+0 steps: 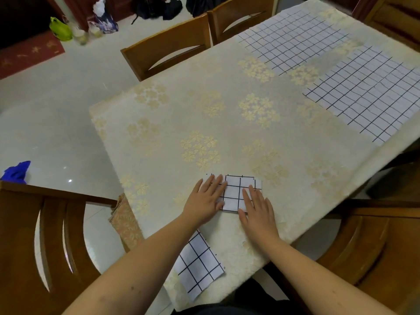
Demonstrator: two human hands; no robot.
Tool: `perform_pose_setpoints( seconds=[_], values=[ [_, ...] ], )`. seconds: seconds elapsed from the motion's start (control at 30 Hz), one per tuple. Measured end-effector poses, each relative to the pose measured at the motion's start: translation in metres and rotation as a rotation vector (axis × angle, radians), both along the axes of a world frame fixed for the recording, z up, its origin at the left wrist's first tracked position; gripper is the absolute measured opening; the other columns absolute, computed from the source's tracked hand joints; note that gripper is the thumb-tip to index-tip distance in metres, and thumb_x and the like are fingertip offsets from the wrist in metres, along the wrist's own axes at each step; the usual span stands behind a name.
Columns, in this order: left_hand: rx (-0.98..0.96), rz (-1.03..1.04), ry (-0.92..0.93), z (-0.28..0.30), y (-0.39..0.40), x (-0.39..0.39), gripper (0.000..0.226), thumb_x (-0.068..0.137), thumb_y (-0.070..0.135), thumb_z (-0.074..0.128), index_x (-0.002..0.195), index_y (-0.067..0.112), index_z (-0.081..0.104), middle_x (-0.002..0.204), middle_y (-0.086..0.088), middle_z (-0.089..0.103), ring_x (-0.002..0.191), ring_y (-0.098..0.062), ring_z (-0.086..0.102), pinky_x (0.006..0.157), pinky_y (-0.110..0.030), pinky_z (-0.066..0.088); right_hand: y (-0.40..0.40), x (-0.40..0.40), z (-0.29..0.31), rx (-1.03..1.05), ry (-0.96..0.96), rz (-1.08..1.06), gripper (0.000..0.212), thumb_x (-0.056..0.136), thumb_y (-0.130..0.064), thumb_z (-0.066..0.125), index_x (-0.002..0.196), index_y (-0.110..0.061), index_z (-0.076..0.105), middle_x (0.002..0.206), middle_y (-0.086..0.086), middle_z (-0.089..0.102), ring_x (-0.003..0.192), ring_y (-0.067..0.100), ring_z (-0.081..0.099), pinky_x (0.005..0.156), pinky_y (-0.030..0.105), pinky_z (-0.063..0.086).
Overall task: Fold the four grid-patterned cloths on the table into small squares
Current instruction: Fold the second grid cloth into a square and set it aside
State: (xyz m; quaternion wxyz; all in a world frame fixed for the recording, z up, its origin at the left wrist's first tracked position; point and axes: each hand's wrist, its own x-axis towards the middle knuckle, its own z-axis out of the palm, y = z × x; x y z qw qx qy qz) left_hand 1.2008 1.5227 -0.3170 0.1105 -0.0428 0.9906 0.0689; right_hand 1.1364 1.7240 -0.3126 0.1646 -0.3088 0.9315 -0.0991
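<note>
A white cloth with a black grid lies folded into a small square (236, 192) near the table's front edge. My left hand (205, 200) presses flat on its left part, and my right hand (255, 206) lies flat on its lower right corner. Both hands have their fingers spread and grip nothing. A second folded grid cloth (200, 267) rests close to me, partly under my left forearm. Two unfolded grid cloths lie flat at the far right of the table, one further back (295, 39) and one nearer (368, 94).
The table (181, 123) wears a cream cloth with gold flowers. Wooden chairs stand at the far side (168, 53), at my left (34, 235) and at my right (375, 242). Bags (60, 28) sit on the floor at the back.
</note>
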Motion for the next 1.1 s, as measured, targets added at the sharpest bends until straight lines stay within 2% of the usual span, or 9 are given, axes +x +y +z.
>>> perform_pose_setpoints(
  seconds=[0.07,0.13,0.23,0.4,0.57,0.7,0.9,1.0,1.1],
  values=[
    [0.014,0.092,-0.029,-0.010,-0.003,0.004,0.063,0.100,0.055,0.014,0.155,0.026,0.002,0.160,0.004,-0.009,0.150,-0.020,-0.005,0.120,-0.042,-0.003,-0.001,0.001,-0.003,0.002,0.017,0.014,0.065,0.093,-0.052,0.007,0.153,-0.029,0.003,0.160,-0.007,-0.009,0.148,0.013,-0.006,0.115,0.033,-0.010],
    [0.015,0.157,-0.011,-0.017,-0.004,0.009,0.065,0.099,0.057,0.010,0.155,0.026,0.002,0.161,0.004,-0.007,0.149,-0.019,-0.006,0.119,-0.038,-0.008,-0.002,0.002,-0.007,0.009,0.042,0.024,0.063,0.096,-0.050,0.014,0.153,-0.027,0.003,0.161,-0.006,-0.005,0.148,0.013,-0.004,0.116,0.032,-0.011],
    [0.023,0.182,-0.008,-0.020,-0.003,0.012,0.066,0.099,0.058,0.006,0.155,0.024,0.007,0.163,0.001,0.001,0.149,-0.021,0.000,0.117,-0.038,-0.004,-0.006,0.003,-0.006,0.046,0.087,0.057,0.063,0.097,-0.046,0.026,0.153,-0.021,0.014,0.161,0.002,0.014,0.147,0.017,0.009,0.117,0.036,-0.002],
    [0.011,0.121,0.025,-0.020,-0.006,0.009,0.061,0.101,0.054,0.012,0.155,0.026,0.011,0.162,0.001,0.006,0.149,-0.022,0.007,0.118,-0.039,0.000,-0.020,0.001,0.001,0.046,0.129,0.050,0.061,0.095,-0.044,0.029,0.150,-0.017,0.028,0.158,0.006,0.026,0.146,0.018,0.015,0.117,0.039,0.003],
    [0.040,-0.005,0.054,-0.021,-0.006,0.012,0.059,0.103,0.052,0.015,0.155,0.025,0.018,0.162,0.001,0.014,0.149,-0.021,0.013,0.118,-0.040,0.010,-0.028,0.004,-0.001,0.047,0.132,0.064,0.061,0.096,-0.044,0.027,0.150,-0.014,0.030,0.158,0.005,0.026,0.146,0.017,0.014,0.117,0.039,0.005],
    [0.062,-0.111,0.075,-0.021,-0.006,0.013,0.059,0.103,0.051,0.020,0.155,0.025,0.014,0.162,0.001,0.013,0.149,-0.020,0.010,0.119,-0.038,0.009,-0.029,0.008,-0.004,0.041,0.122,0.064,0.061,0.096,-0.045,0.029,0.148,-0.013,0.032,0.156,0.006,0.030,0.144,0.019,0.019,0.115,0.040,0.010],
    [0.050,-0.035,0.091,-0.016,-0.009,0.013,0.058,0.103,0.050,0.011,0.156,0.024,0.011,0.163,0.001,0.009,0.150,-0.019,0.005,0.119,-0.040,0.009,-0.014,0.012,-0.016,0.069,0.115,0.017,0.062,0.098,-0.047,0.021,0.152,-0.017,0.022,0.160,0.007,0.019,0.147,0.019,0.011,0.116,0.041,0.007],
    [0.042,0.041,0.102,-0.014,-0.011,0.013,0.059,0.103,0.050,0.011,0.156,0.022,0.011,0.163,-0.002,0.009,0.150,-0.018,0.005,0.118,-0.041,0.011,-0.007,0.017,-0.018,0.072,0.108,-0.017,0.067,0.099,-0.050,0.010,0.153,-0.010,0.018,0.161,0.012,0.011,0.148,0.023,0.009,0.116,0.043,0.010],
    [0.047,0.062,0.088,-0.016,-0.011,0.012,0.060,0.103,0.051,0.010,0.156,0.022,0.010,0.163,-0.002,0.008,0.150,-0.018,0.006,0.118,-0.042,0.013,0.000,0.026,-0.021,0.083,0.103,-0.056,0.073,0.098,-0.054,0.011,0.152,-0.005,0.017,0.160,0.016,0.009,0.148,0.028,0.009,0.116,0.045,0.012]
  ],
)
